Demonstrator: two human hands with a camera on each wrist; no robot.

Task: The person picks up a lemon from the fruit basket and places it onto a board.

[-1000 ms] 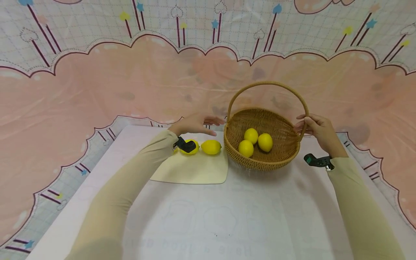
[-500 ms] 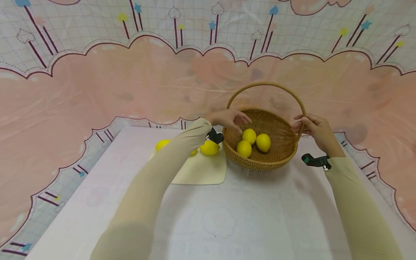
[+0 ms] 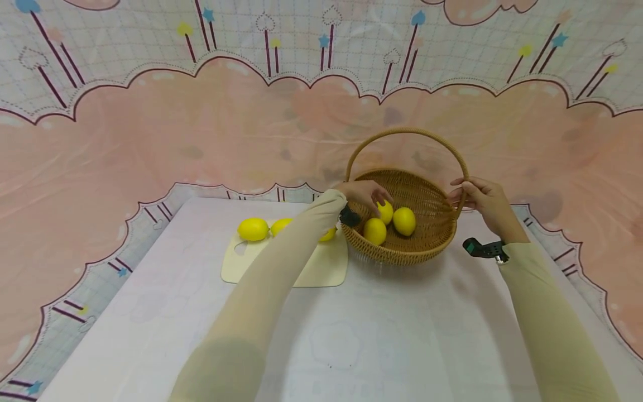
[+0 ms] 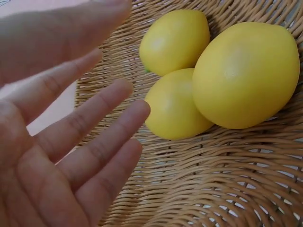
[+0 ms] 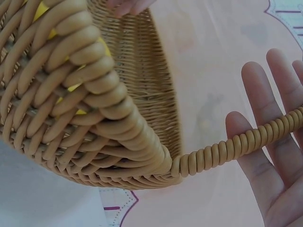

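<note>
A brown wicker basket (image 3: 392, 257) with a tall arched handle stands tilted toward me, three lemons (image 3: 404, 221) lying together inside. My left hand (image 3: 364, 192) reaches in over the left rim. In the left wrist view its fingers (image 4: 99, 142) are spread, with a fingertip overlapping the edge of the lower lemon (image 4: 175, 106); nothing is in the grasp. At the basket's right side my right hand (image 3: 484, 204) holds the foot of the handle (image 5: 213, 156) between thumb and fingers. The right wrist view shows those fingers passing behind the handle, the thumb out of sight.
Left of the basket a cream cutting board (image 3: 233, 268) lies on the white table (image 3: 402, 335). Three more lemons (image 3: 253, 229) sit along its back, partly hidden by the left sleeve (image 3: 261, 290). A pink patterned cloth (image 3: 226, 128) hangs behind.
My left hand has moved right, from above the cutting board into the basket beside its lemons. The right hand keeps its place on the handle.
</note>
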